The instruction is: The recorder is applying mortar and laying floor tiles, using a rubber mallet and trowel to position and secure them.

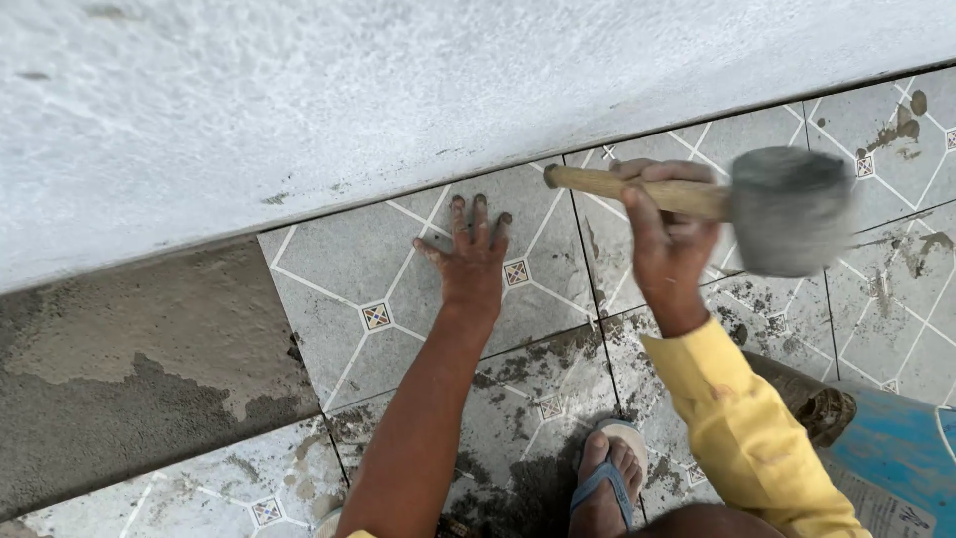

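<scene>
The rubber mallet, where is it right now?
In the head view, the rubber mallet is raised at upper right, gripped by the right hand above the laid tiles, right of the left hand pressed flat on a grey tile.

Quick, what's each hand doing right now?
Left hand: open, flat on the grey tile.
Right hand: closed around the rubber mallet.
</scene>
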